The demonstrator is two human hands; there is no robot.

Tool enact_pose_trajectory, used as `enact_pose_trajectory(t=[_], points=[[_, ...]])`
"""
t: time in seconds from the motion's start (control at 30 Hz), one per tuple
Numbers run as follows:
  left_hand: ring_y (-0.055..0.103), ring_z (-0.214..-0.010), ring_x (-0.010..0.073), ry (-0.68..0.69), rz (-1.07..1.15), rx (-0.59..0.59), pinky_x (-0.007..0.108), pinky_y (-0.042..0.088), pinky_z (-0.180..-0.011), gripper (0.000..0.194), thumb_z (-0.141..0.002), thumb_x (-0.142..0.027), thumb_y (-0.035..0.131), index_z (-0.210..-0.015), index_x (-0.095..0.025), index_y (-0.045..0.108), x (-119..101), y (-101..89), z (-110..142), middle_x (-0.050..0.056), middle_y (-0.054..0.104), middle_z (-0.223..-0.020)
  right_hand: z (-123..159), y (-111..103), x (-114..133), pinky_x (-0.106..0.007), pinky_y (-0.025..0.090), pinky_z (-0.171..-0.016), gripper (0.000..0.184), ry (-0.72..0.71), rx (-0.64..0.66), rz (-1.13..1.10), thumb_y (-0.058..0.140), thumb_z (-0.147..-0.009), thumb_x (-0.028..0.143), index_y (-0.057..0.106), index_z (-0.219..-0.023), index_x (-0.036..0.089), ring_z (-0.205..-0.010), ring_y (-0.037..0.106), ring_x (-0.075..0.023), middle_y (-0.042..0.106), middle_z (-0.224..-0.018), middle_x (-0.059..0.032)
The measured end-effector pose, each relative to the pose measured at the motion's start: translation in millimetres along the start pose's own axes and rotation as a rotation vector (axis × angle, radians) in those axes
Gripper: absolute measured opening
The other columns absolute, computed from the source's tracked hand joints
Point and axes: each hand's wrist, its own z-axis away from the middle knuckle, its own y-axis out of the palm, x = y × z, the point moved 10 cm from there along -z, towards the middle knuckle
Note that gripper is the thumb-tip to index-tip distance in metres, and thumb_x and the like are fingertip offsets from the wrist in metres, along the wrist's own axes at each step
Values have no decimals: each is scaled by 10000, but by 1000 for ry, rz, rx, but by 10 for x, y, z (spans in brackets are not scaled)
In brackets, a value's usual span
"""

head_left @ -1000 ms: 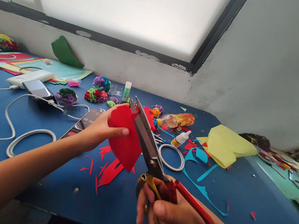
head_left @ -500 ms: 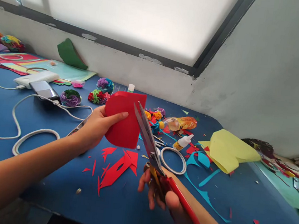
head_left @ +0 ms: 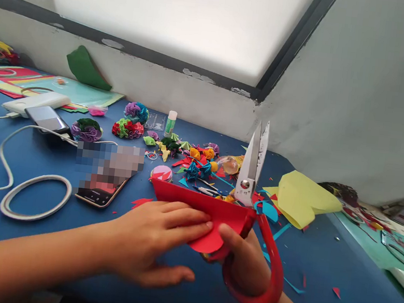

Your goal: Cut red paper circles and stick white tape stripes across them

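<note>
Over a blue surface (head_left: 323, 272) littered with scraps (head_left: 336, 293) (and yellow paper (head_left: 297, 196), off to the right), holds red paper (head_left: 217, 210) between both hands. Rests the left hand (head_left: 159, 234) on it, with grip unclosed and thumb apart; clamps it in the right hand (head_left: 250, 259), along with red-handled scissors (head_left: 248, 176), tips up.

Nothing can be read: marks on the scissors (head_left: 248, 174), glue stick (head_left: 170, 124) and smartphone (head_left: 99, 194) screen are too small or blurred.
</note>
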Motion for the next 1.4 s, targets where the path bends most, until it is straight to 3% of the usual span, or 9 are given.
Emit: enact_pose_trajectory(t=[0.13,0.27,0.43,0.5,0.6,0.7,0.9,1.17,1.4], points=[[578,-1146,250,-110,16,-172,389,453,-979,343,-869,-282,561,-1201,-200,592,163,-241,15,137,628,-1234,-49,-58,-107,-264,392,-418,192,135,-51,-166,698,-715,369,641,-668,192,-428,471,-127,556,-519,14],[517,-1220,240,-410,176,-265,382,410,-1036,391,-857,-351,599,-1231,-238,566,515,-383,108,91,591,-1289,-67,-62,-176,-257,411,-400,121,236,-82,-244,724,-634,314,656,-620,215,-450,510,-138,579,-534,4],[661,-833,201,-666,495,-6,278,540,-688,258,-776,-412,675,-957,-228,689,733,-74,147,28,713,-877,-23,57,-159,-241,446,-466,191,227,32,-183,731,-682,322,674,-820,203,-548,577,-141,641,-651,1],[641,-678,161,-741,617,-56,236,512,-568,165,-742,-362,708,-790,-208,676,804,-80,161,1,689,-725,-13,75,-145,-229,397,-429,243,205,54,-138,732,-702,354,650,-871,200,-477,520,-115,603,-586,25],[625,-572,133,-851,835,-275,205,479,-482,180,-714,-339,732,-718,-203,613,936,-167,220,-20,670,-653,-47,17,-71,-231,323,-401,253,119,23,-21,719,-727,389,614,-858,200,-388,375,-76,504,-470,68],[650,-597,137,-883,973,-335,205,496,-502,205,-703,-323,751,-713,-194,591,974,-154,242,-16,678,-668,-98,-113,54,-214,317,-396,256,0,-76,-21,729,-720,370,555,-816,207,-380,351,-52,516,-506,77],[694,-876,190,-778,1096,-2,274,552,-716,222,-770,-252,695,-992,-238,701,705,125,155,43,742,-940,-80,-257,173,-187,348,-399,355,-77,-193,-46,776,-678,305,436,-744,229,-408,401,-34,454,-620,98],[711,-718,206,-922,1088,-176,265,562,-606,155,-744,-370,723,-773,-220,751,789,172,267,29,764,-791,14,-58,154,-202,398,-503,280,-97,-110,40,729,-742,288,455,-742,233,-547,428,-65,450,-712,69],[710,-710,173,-979,1067,-219,200,556,-591,182,-729,-374,746,-783,-200,757,806,139,293,14,763,-779,20,-108,282,-202,414,-488,281,-220,-148,37,710,-757,284,434,-745,231,-549,484,-74,563,-743,38]])
